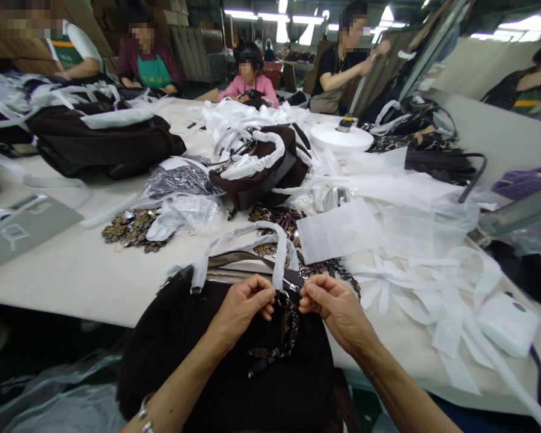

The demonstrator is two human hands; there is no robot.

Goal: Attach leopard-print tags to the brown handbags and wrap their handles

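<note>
A dark brown handbag [171,349] stands upright in front of me at the table's edge. Its handles [243,231] are wrapped in white paper, and the top zipper [292,287] shows at the right. From the base of the right handle hangs a braided charm strap [293,328] with a leopard-pattern piece. My left hand [243,307] is closed in a pinch just left of the charm's ring; what is between its fingertips is hidden. Opposite it, my right hand [336,307] pinches beside the zipper end, its fingertips also covering whatever they hold.
Behind the bag lie piles of leopard-pattern charms [133,228], a plastic bag [180,177] and another wrapped handbag [261,168]. White paper strips [415,288] and sheets [342,228] spread to the right, near a white roll [341,138]. Several people sit or stand around the table [90,282].
</note>
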